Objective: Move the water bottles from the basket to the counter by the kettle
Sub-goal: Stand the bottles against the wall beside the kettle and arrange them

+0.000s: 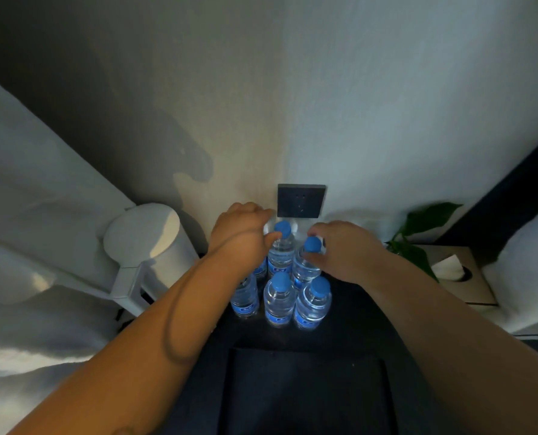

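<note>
Several clear water bottles with blue caps and blue labels stand upright in a cluster on the dark counter (349, 312). My left hand (245, 233) wraps the neck of the back middle bottle (282, 249), thumb just under its cap. The fingers of my right hand (343, 249) pinch the cap of the back right bottle (307, 265). In front stand a middle bottle (279, 301) and a right bottle (313, 304). My left forearm partly hides a left bottle (245, 298). The white kettle (148, 243) stands to the left of the cluster.
A dark wall socket (300, 200) sits on the wall just behind the bottles. To the right are a green plant (424, 221) and a tissue box (459, 274). A dark rectangular container (305, 390), perhaps the basket, lies below the counter's front.
</note>
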Available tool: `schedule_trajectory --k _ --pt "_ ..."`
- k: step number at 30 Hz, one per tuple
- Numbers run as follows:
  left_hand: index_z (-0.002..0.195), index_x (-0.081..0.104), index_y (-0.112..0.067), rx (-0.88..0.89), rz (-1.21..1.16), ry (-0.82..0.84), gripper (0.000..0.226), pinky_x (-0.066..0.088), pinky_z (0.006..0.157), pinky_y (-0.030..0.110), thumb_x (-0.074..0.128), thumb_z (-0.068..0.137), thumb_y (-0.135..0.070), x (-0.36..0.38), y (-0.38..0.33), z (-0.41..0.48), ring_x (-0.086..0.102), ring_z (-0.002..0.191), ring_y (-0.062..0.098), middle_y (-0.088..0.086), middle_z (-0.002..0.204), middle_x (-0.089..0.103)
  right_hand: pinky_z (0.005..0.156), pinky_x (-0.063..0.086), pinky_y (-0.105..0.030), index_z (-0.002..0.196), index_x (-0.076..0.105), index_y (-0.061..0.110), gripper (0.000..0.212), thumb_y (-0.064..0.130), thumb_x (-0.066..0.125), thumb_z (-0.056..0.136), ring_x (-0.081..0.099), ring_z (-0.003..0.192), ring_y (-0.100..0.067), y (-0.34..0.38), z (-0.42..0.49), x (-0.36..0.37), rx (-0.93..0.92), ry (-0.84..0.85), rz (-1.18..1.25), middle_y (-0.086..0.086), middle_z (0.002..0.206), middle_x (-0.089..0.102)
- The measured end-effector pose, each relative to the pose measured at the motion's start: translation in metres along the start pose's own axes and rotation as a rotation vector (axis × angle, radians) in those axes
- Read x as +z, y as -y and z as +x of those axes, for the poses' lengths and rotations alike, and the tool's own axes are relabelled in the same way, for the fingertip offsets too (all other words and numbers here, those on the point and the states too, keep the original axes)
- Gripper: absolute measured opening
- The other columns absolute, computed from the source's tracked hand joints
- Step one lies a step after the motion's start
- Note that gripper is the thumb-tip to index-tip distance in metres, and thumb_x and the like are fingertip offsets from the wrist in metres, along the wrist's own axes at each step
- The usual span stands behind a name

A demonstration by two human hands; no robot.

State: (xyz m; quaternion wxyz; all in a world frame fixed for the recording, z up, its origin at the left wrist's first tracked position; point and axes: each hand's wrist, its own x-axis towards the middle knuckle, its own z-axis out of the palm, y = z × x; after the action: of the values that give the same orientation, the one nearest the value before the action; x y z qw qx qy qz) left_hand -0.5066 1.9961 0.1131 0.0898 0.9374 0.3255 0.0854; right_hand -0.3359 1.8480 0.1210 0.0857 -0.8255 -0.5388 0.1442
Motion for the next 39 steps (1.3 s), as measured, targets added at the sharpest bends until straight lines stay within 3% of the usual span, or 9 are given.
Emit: schedule_trajectory --k 3,9,14,19,24,29,33,39 --pt "0.133 0.066 -0.028 0.053 -0.022 0.007 0.041 0.044 0.094 0.038 0.063 0.096 -0.046 0.006 -0.015 0.003 0.053 0.118 0.029 0.002 0.132 0.064 0.070 0.053 -0.034 0.108 0.064 0.031 0.020 0.042 0.069 0.092 0.062 0.082 -0.016 -0.003 -0.001 -0.001 -0.013 0.015 0.009 0.010 0.087 0.062" --pt "0.136 0.060 -0.040 -0.018 0.039 -0.005 0.041 0.030 0.092 0.042 0.057 0.097 -0.051 0.016 -0.022 0.004 0.051 0.121 0.026 -0.006 0.134 0.063 0.073 0.056 -0.041 0.101 0.065 0.018 0.017 0.031 0.070 0.092 0.062 0.080 -0.021 -0.005 0.006 0.003 -0.053 -0.029 0.065 -0.002 0.090 0.065" --pt "0.123 0.069 -0.036 0.001 -0.038 0.009 0.027 0.042 0.083 0.039 0.062 0.098 -0.037 0.017 -0.015 0.007 0.057 0.111 0.026 -0.004 0.120 0.071 0.073 0.056 -0.041 0.100 0.064 0.015 0.017 0.030 0.069 0.093 0.061 0.081 -0.022 -0.012 0.015 0.004 -0.055 -0.078 0.081 -0.003 0.090 0.065" --pt "0.134 0.065 -0.043 0.032 -0.097 0.042 0.037 0.054 0.082 0.039 0.065 0.097 -0.038 0.015 -0.008 0.014 0.063 0.108 0.024 -0.004 0.123 0.072 0.071 0.054 -0.038 0.098 0.063 0.016 0.019 0.034 0.069 0.094 0.060 0.081 -0.021 -0.015 0.019 0.006 -0.038 -0.120 0.104 -0.001 0.088 0.064" --pt "0.129 0.069 -0.040 0.027 -0.142 0.051 0.032 0.056 0.080 0.039 0.066 0.098 -0.035 0.017 -0.006 0.016 0.066 0.101 0.022 -0.002 0.119 0.074 0.066 0.046 -0.033 0.091 0.057 0.019 0.026 0.043 0.068 0.094 0.059 0.081 -0.022 -0.012 0.024 0.007 -0.003 -0.132 0.081 -0.002 0.087 0.061" --pt "0.127 0.070 -0.040 0.008 -0.149 0.033 0.031 0.056 0.083 0.041 0.065 0.097 -0.033 0.019 -0.005 0.016 0.064 0.102 0.024 -0.002 0.118 0.074 0.067 0.047 -0.033 0.098 0.060 0.018 0.025 0.042 0.066 0.095 0.061 0.085 -0.023 -0.009 0.022 0.008 0.000 -0.142 0.057 -0.002 0.091 0.063" --pt "0.131 0.068 -0.039 0.014 -0.152 0.041 0.033 0.055 0.086 0.041 0.064 0.099 -0.033 0.022 -0.005 0.017 0.063 0.107 0.024 -0.003 0.124 0.072 0.068 0.048 -0.034 0.117 0.058 0.022 0.026 0.039 0.064 0.097 0.059 0.085 -0.024 -0.008 0.020 0.008 -0.045 -0.144 0.017 -0.004 0.098 0.066" --pt "0.137 0.065 -0.031 0.024 -0.190 0.055 0.038 0.052 0.096 0.041 0.063 0.100 -0.027 0.028 -0.003 0.018 0.061 0.115 0.026 0.001 0.132 0.069 0.072 0.050 -0.036 0.116 0.061 0.017 0.028 0.040 0.062 0.100 0.061 0.091 -0.027 -0.006 0.023 0.011 0.000 -0.155 0.029 -0.008 0.102 0.066"
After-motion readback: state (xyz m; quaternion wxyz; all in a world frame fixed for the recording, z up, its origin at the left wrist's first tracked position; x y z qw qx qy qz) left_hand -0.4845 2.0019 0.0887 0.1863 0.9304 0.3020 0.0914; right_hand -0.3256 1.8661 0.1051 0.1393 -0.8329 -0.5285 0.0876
